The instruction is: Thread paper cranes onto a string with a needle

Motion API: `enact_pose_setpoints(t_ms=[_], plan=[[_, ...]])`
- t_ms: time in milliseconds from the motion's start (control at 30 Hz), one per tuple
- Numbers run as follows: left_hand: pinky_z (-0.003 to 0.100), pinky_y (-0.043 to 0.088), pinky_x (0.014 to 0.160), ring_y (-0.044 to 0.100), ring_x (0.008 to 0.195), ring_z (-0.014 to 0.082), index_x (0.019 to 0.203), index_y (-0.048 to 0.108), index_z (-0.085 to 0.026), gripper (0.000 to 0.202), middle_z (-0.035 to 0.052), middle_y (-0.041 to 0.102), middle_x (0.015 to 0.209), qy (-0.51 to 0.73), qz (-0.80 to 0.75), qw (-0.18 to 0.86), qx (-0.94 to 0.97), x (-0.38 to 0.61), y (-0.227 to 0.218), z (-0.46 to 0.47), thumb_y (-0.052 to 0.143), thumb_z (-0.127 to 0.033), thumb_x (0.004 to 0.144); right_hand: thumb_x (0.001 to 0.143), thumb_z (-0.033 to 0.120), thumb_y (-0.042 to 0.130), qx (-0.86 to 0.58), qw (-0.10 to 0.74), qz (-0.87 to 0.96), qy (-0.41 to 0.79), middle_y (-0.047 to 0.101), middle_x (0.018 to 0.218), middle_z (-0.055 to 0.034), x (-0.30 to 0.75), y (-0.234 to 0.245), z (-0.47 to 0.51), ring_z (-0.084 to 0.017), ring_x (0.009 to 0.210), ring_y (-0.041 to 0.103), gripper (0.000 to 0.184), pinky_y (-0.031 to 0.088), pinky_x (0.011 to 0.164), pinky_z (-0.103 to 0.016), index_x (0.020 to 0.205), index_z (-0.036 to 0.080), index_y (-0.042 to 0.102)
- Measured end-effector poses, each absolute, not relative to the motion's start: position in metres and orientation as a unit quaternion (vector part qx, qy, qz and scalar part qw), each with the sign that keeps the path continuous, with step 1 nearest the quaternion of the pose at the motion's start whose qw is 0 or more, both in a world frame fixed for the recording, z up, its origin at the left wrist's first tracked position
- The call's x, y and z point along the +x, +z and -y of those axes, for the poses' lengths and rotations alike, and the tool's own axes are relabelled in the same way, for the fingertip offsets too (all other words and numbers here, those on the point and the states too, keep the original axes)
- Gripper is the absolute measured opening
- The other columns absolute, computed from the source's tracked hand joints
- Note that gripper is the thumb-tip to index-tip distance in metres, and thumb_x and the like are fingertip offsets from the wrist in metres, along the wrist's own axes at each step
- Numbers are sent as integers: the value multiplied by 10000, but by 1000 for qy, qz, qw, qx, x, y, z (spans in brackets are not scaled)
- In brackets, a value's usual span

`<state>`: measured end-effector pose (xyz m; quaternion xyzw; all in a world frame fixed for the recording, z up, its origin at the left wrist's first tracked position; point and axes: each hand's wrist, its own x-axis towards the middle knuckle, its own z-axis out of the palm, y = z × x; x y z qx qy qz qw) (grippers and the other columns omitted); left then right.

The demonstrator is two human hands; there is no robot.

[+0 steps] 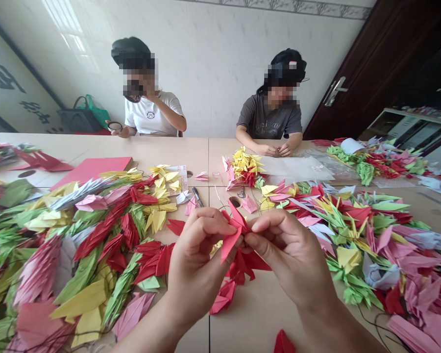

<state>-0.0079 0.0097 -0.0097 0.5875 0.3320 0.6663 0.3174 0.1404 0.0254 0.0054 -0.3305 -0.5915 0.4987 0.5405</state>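
A red folded paper crane [231, 245] is raised above the table in front of me. My left hand [196, 267] is closed on it, thumb and forefinger pinching its side. My right hand [297, 257] is also closed, its thumb and forefinger pinched together at the crane's right edge. Any thread or small part between those right fingertips is too small to make out. Below and behind my hands lie more red paper cranes [242, 268], partly hidden by my fingers. Another red folded piece [283, 342] lies near the bottom edge.
Heaps of coloured paper cranes cover the table left [95, 255] and right [382, 230], with dark strings among them. A pen [197, 196], a red sheet [91, 170] and a yellow bunch [244, 161] lie farther back. Two people [152, 113] [270, 117] sit opposite.
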Motion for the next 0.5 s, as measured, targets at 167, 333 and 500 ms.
enact_pose_setpoints(t_ms=[167,333,500], plan=[[153,525,712,573,805,95,876,653,-222,176,0,562,880,673,-319,362,560,-9,-8,-9,688,-51,855,875,223,712,-323,519,617,496,665,755,32,145,6,-23,-92,662,643,85,550,598,-165,862,256,636],[166,523,661,568,779,101,880,663,-239,190,1,549,872,667,-287,416,547,-11,-4,-8,646,-50,882,912,341,688,-340,523,591,512,664,764,13,152,1,-34,-104,662,625,125,525,589,-190,866,235,644],[171,549,678,602,778,94,872,682,-227,170,9,546,913,625,-235,497,555,-12,-1,-7,663,-58,870,905,479,661,-293,455,548,638,579,628,33,150,-2,-47,-81,512,495,286,425,475,-192,871,198,695]])
